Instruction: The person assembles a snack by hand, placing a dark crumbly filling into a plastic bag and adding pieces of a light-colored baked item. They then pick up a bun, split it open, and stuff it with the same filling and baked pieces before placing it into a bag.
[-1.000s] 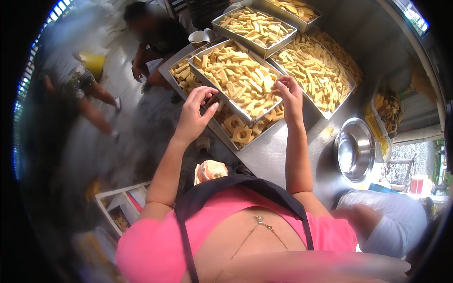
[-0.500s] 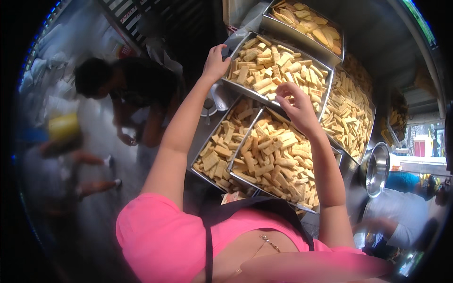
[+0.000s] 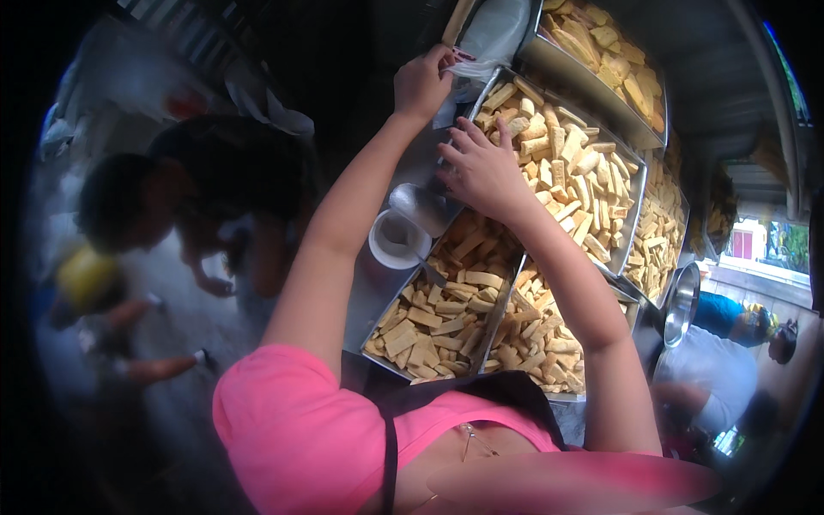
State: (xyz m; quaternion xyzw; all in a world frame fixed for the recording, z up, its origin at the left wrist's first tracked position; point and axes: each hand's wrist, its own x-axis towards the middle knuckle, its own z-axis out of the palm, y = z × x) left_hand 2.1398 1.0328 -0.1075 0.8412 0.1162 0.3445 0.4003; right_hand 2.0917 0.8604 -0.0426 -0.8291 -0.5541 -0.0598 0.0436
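Observation:
My left hand [image 3: 422, 86] pinches the edge of a clear plastic bag [image 3: 496, 39] beyond the far left corner of a metal tray [image 3: 634, 210]. Pale golden stick-shaped biscuits [image 3: 562, 146] fill that tray. Over the tray's left side, my right hand [image 3: 487, 167] stretches toward the bag with its fingers spread, holding nothing that I can see. Closer to me, a divided tray holds more biscuits [image 3: 433, 322] in its left compartment. Part of the biscuits in both trays is hidden under my right arm.
A white cup [image 3: 400, 239] stands left of the trays. A tray of flat yellow chips [image 3: 601, 43] is at the far end. Another biscuit tray [image 3: 659, 227] and a steel bowl [image 3: 683, 302] are on the right. One person [image 3: 215, 172] bends at left; another [image 3: 712, 369] is at right.
My left hand has moved from the tray's rim to the plastic bag. My right hand has shifted left and away from me, its fingers spreading. The view has turned slightly.

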